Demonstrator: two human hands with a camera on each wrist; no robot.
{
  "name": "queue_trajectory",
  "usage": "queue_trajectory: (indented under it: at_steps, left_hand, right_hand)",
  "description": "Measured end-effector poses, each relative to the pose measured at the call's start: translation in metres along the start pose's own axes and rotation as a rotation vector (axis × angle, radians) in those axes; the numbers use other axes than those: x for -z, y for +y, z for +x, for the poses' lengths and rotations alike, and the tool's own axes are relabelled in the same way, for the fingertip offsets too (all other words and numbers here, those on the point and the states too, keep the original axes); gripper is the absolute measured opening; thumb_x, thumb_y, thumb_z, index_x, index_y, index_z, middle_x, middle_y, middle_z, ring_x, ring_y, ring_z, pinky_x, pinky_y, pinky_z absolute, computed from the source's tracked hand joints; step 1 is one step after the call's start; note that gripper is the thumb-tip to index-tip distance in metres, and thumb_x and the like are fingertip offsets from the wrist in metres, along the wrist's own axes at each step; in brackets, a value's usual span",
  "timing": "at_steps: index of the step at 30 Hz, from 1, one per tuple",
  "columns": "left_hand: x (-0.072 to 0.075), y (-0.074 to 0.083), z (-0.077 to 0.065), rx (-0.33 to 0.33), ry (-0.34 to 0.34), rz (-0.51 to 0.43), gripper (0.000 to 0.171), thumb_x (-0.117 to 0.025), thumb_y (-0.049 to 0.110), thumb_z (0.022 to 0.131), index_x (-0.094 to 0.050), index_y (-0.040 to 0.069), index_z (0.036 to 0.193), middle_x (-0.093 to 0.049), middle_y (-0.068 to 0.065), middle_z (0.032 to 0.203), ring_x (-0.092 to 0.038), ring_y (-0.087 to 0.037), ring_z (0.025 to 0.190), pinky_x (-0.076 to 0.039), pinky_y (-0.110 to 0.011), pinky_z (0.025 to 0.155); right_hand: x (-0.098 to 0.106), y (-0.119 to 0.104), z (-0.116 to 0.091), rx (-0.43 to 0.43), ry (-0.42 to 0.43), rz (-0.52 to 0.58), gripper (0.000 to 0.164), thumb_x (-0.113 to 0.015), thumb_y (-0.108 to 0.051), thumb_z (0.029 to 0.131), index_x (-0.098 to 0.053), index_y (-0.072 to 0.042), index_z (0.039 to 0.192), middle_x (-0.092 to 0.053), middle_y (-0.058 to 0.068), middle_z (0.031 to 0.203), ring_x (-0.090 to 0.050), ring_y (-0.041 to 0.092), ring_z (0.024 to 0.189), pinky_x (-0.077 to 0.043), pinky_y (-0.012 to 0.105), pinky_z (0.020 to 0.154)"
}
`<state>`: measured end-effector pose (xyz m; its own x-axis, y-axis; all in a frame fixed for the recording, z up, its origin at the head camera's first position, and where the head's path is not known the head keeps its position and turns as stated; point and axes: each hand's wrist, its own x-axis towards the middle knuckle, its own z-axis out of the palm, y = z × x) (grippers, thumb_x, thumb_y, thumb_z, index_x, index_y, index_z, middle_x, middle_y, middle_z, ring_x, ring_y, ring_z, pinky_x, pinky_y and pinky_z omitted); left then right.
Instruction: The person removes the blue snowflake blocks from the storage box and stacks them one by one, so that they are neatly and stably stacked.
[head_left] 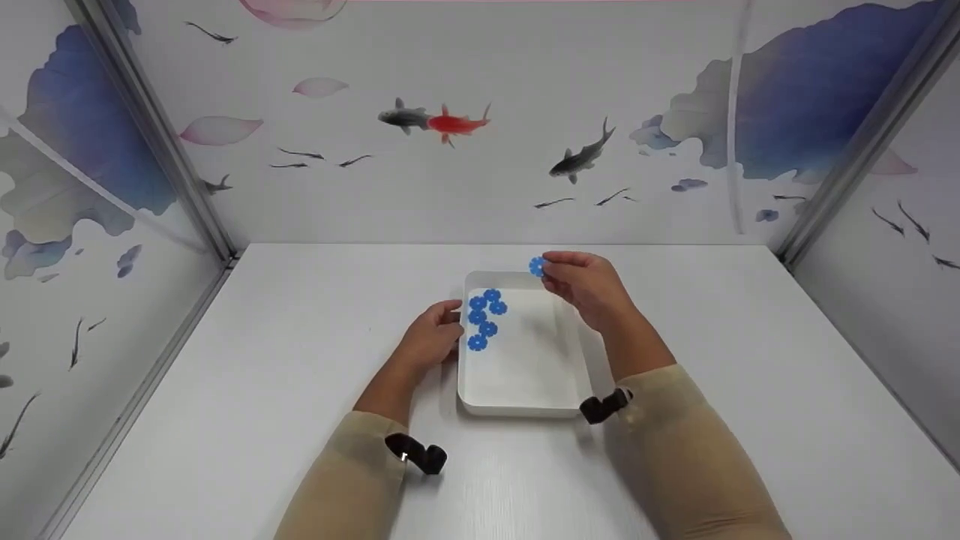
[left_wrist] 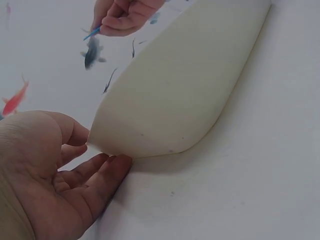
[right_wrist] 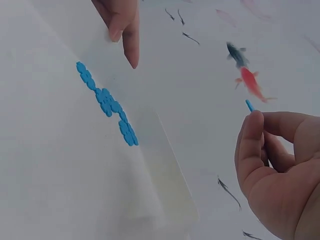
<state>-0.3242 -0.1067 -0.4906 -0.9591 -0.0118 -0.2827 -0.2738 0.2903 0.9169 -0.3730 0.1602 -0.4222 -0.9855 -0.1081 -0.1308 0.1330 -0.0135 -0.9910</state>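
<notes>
A white rectangular tray [head_left: 521, 411] has a group of flat blue flower-shaped pieces [head_left: 478, 317] along the left side of its floor, some touching one another. My left hand [head_left: 431, 335] grips the tray's left wall; in the left wrist view its fingers sit at the rim and against the lower edge. Above the tray's far right corner, my right hand [head_left: 589, 289] pinches one more blue flower-shaped piece [head_left: 536, 266] between thumb and fingertips. That piece appears edge-on in the right wrist view, partly covered by the fingertips.
The tray stands on a white table [head_left: 300, 420]. Behind it rises a white wall panel [head_left: 495, 195] printed with fish and petals, and side panels with metal posts [head_left: 161, 142] enclose the left and right. Both sleeved wrists carry small black cameras [head_left: 604, 406].
</notes>
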Motion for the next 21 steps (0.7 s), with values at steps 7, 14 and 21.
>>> queue_trajectory:
  at_steps: [7,14,21]
  left_hand:
    - [0.000,0.001,0.000,0.012,0.018,0.017,0.053,-0.058,0.026,0.106,-0.051,0.031,0.158,-0.058,0.000,0.157,-0.064,-0.023,0.135,-0.056,-0.045,0.113]
    - [-0.001,0.000,0.002,0.024,0.011,0.016,0.053,-0.058,0.026,0.106,-0.050,0.032,0.158,-0.057,0.001,0.158,-0.063,-0.023,0.136,-0.054,-0.044,0.114]
    - [0.000,0.000,0.003,0.029,0.021,0.029,0.053,-0.059,0.027,0.105,-0.051,0.032,0.157,-0.059,0.001,0.154,-0.066,-0.022,0.129,-0.057,-0.041,0.108]
  right_hand:
    - [0.031,0.000,-0.013,0.002,-0.003,-0.012,0.037,-0.074,-0.019,0.101,-0.070,-0.005,0.135,-0.076,0.006,0.121,-0.077,0.014,0.101,-0.061,0.025,0.097]
    - [0.067,0.006,-0.022,-0.057,0.057,-0.132,0.037,-0.075,-0.027,0.101,-0.070,-0.010,0.135,-0.075,0.003,0.120,-0.077,0.015,0.105,-0.062,0.025,0.096]
    - [0.095,0.019,-0.022,-0.113,0.075,-0.217,0.042,-0.075,-0.029,0.101,-0.069,-0.009,0.138,-0.075,0.003,0.122,-0.076,0.016,0.109,-0.061,0.023,0.096]
